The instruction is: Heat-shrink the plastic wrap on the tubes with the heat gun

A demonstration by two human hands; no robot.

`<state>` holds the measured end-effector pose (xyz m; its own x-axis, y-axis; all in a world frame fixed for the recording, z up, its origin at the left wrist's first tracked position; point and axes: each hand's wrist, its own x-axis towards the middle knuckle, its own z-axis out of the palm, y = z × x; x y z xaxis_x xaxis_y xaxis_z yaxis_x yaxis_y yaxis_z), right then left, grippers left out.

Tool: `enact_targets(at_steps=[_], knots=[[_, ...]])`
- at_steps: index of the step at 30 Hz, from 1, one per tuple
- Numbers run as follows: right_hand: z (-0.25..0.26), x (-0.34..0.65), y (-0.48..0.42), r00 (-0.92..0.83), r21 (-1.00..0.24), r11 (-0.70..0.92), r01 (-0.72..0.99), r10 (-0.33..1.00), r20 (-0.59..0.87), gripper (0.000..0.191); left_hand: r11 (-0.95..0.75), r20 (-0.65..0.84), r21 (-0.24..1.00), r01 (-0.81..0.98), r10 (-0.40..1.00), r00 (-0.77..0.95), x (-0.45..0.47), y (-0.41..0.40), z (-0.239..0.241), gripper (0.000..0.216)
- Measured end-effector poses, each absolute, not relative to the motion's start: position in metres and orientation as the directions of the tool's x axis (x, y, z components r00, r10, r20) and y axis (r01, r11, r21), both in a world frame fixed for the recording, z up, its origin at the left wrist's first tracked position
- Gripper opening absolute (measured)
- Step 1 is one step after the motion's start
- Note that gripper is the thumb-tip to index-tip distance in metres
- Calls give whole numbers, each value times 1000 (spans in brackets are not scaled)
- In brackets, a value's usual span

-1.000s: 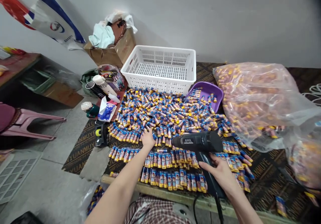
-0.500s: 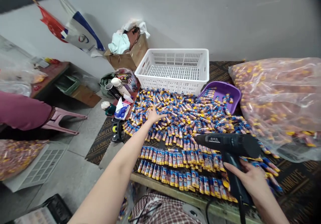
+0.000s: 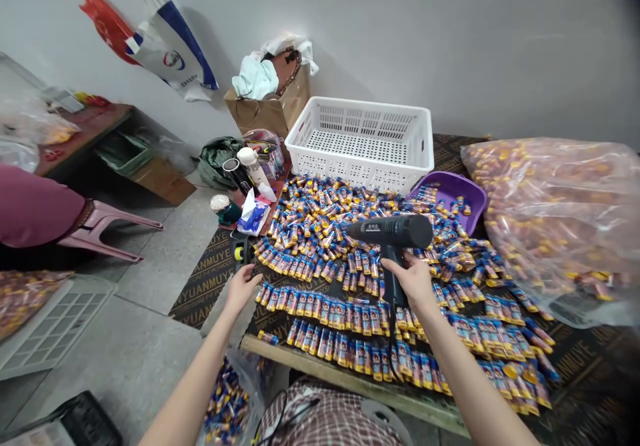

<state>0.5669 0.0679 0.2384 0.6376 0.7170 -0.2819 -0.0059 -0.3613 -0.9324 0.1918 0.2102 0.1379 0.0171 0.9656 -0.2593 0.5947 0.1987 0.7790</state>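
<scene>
Soft light, plastic bag (image 3: 560,213) glinting, top-right corner dark

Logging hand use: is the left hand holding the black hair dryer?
No, the right hand grips the black hair dryer, while the left hand is apart from it.

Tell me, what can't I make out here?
All in the head view:
Black blower: partly covered by the right hand; its lettering is too small to read.
Tape dispenser: the left hand overlaps its near end, so touch is unclear.
Seated person: cut off by the left edge.
Big clear bag: cut off by the right edge.
</scene>
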Motion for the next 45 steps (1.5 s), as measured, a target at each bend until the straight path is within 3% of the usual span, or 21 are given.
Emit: enact_targets(at_steps=[7, 16, 22, 26, 30, 33, 39, 42, 45], knots=[[247, 538, 83, 526, -912, -401, 81, 795, -303, 46, 332, -383, 772, 542, 924, -20, 140, 182, 121, 38], [266, 519, 47, 452, -853, -485, 192, 815, -362, 36, 311, -415, 822, 478, 901, 128, 155, 191, 111, 41], [252, 532, 5, 613, -763, -591, 260, 712, -343, 39, 303, -421, 833, 462, 890, 176, 157, 201, 99, 40], [243, 520, 4, 620, -770, -611, 186, 681, -391, 39, 248, -420, 804, 540, 880, 221, 171, 208, 92, 29], [240, 493, 26, 511, -831, -556, 26, 722, -467, 39, 9, -330, 689, 725, 894, 303, 208, 218, 95, 27], [241, 481, 36, 479, -865, -500, 47, 771, -419, 38, -168, -249, 534, 828, 905, 345, 244, 223, 100, 41], [250, 502, 5, 639, -803, -566, 186, 691, -339, 38, -178, -331, 219, 959, 911, 244, 301, 218, 96, 101], [253, 519, -21, 722, -766, -624, 157, 601, -342, 41, -240, -344, 159, 958, 896, 281, 317, 213, 90, 103], [253, 527, -39, 763, -754, -652, 81, 527, -374, 43, -254, -355, 137, 958, 890, 287, 329, 212, 86, 92]])
